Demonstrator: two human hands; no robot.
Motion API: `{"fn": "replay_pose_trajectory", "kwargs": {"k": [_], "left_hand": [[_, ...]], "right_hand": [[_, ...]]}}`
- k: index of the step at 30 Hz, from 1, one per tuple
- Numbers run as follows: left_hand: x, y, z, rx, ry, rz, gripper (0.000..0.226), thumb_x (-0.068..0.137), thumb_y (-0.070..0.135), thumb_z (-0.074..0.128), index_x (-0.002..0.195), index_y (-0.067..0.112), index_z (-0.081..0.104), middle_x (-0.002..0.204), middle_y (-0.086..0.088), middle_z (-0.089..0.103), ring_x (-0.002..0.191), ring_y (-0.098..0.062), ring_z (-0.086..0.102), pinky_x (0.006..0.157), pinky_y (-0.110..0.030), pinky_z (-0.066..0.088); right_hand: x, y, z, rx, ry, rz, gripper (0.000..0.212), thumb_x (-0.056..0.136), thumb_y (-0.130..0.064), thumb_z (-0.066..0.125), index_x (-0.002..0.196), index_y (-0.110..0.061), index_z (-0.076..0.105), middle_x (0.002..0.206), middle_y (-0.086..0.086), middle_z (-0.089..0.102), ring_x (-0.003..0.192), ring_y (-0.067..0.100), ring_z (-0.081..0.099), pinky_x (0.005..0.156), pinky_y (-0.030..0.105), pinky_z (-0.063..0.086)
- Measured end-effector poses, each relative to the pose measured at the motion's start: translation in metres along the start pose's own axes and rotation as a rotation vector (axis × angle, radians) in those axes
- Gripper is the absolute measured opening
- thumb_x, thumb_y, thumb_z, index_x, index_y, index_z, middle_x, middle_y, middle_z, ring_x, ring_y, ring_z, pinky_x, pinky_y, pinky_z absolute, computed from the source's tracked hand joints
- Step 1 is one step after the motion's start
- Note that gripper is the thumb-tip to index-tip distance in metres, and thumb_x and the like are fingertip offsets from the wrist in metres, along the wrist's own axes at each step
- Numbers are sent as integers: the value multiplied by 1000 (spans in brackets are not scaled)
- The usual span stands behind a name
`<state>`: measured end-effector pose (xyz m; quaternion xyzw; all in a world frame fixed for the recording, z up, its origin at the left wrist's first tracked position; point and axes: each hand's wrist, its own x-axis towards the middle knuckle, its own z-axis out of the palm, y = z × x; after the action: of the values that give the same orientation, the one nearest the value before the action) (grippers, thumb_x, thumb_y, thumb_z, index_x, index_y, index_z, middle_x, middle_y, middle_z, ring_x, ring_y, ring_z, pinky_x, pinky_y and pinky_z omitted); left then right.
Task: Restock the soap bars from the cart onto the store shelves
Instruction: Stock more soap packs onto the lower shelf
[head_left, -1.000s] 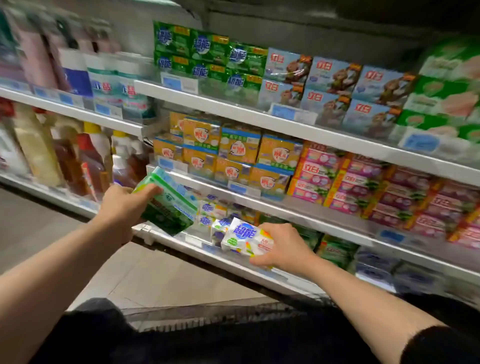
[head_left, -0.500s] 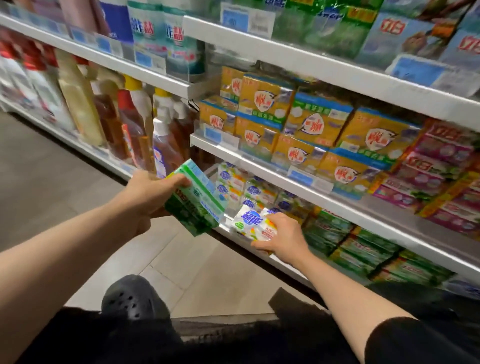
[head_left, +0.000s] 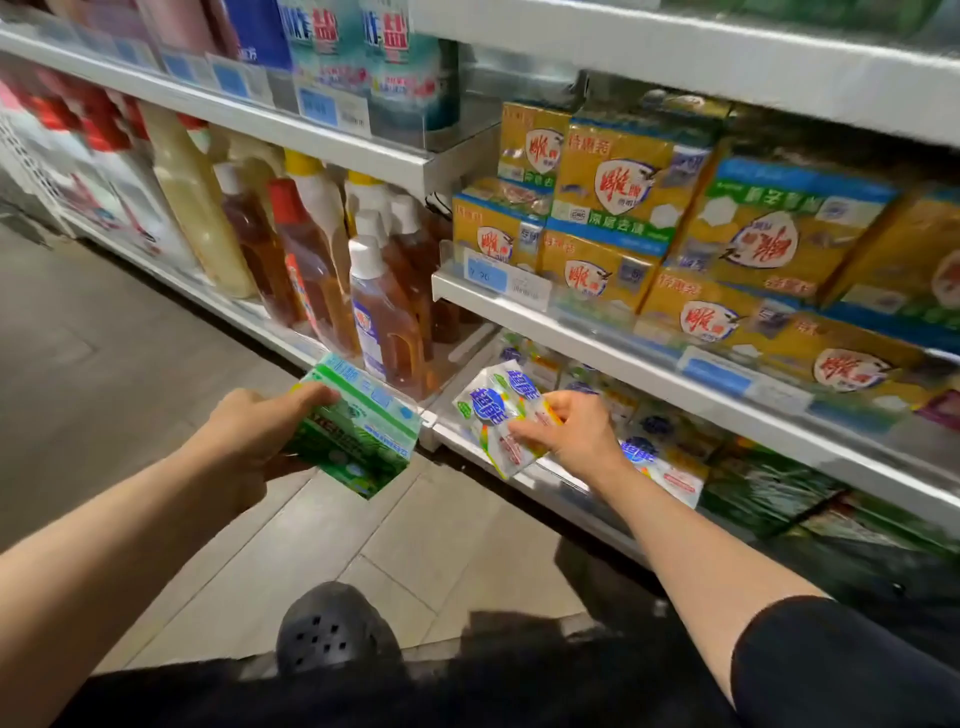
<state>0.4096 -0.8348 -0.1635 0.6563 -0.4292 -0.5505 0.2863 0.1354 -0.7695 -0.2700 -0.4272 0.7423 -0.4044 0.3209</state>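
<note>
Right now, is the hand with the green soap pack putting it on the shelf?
No, the left hand holds the green soap pack out over the floor.

White soap pack (head_left: 496, 410) in my right hand (head_left: 576, 434) reads 超能; yellow boxes (head_left: 618, 192) read 雕牌; price tag (head_left: 485, 275) illegible.

Both arms outstretched; left hand (head_left: 249, 434) and right hand (head_left: 582, 434) grip packs.

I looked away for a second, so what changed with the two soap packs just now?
The right hand tipped the white, blue-lettered soap pack more upright at the bottom shelf's edge. The left hand still grips the green soap multipack beside it. Neither was released.
</note>
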Motion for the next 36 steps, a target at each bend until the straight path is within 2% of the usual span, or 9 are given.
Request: {"fn": "replay_pose_trajectory", "kwargs": {"k": [3, 6, 8, 12, 19, 23, 25, 30, 36], "left_hand": [[9, 0, -2, 14, -4, -12, 26, 85, 20, 68, 78, -3, 60, 51, -6, 67, 47, -16, 67, 45, -25, 56], [18, -2, 0, 37, -12, -19, 27, 85, 20, 69, 78, -4, 61, 62, -12, 69, 68, -24, 68, 59, -33, 57], [23, -3, 3, 42, -24, -29, 27, 85, 20, 69, 80, -5, 62, 75, -17, 70, 76, -27, 67, 64, -35, 57], [27, -3, 13, 62, -65, -56, 27, 85, 21, 69, 85, -5, 63, 85, -20, 70, 76, -27, 67, 55, -30, 58], [26, 4, 33, -34, -191, -183, 24, 87, 28, 65, 95, 5, 65, 85, -15, 72, 77, -23, 68, 59, -29, 58], [23, 17, 47, -175, -293, -222, 19, 89, 28, 62, 96, 10, 62, 74, -9, 73, 78, -22, 67, 56, -32, 58], [23, 26, 53, -218, -363, -235, 25, 88, 29, 63, 106, 11, 63, 87, -11, 74, 83, -23, 69, 62, -36, 59], [18, 43, 66, -261, -466, -212, 28, 85, 31, 65, 105, 12, 67, 97, -10, 74, 84, -21, 71, 58, -33, 60], [-6, 47, 74, -233, -501, -132, 23, 83, 37, 67, 91, 15, 68, 92, -9, 74, 84, -21, 71, 50, -28, 56]], "right_hand": [[13, -3, 1, -101, 43, -31, 42, 55, -44, 87, 82, -17, 70, 78, -2, 73, 71, 15, 66, 70, 39, 56], [28, -9, -8, -366, 55, -86, 42, 63, -40, 86, 90, -15, 66, 85, 1, 67, 74, 16, 57, 64, 29, 45], [36, -5, -16, -536, -13, -31, 47, 69, -42, 82, 98, -13, 60, 97, 5, 64, 83, 21, 56, 68, 33, 42], [39, 16, -27, -756, -206, 155, 58, 79, -45, 73, 119, -9, 51, 120, 9, 57, 107, 27, 55, 84, 37, 45], [42, 30, -17, -987, -327, 187, 37, 86, -46, 66, 93, -16, 46, 109, 3, 60, 100, 24, 57, 82, 38, 47], [40, 30, -14, -1177, -379, 169, 35, 92, -41, 58, 114, -15, 56, 122, 4, 59, 111, 27, 58, 84, 38, 46], [37, 28, -15, -1234, -361, 137, 34, 93, -36, 53, 118, -14, 57, 124, 5, 59, 112, 27, 58, 86, 39, 49], [25, 21, -31, -1182, -316, -46, 14, 95, -30, 51, 96, -17, 54, 105, 8, 60, 103, 30, 60, 74, 34, 47], [-9, -8, -44, -649, 160, -418, 32, 88, -39, 45, 90, -18, 70, 87, 5, 72, 81, 27, 66, 70, 35, 52]]}}
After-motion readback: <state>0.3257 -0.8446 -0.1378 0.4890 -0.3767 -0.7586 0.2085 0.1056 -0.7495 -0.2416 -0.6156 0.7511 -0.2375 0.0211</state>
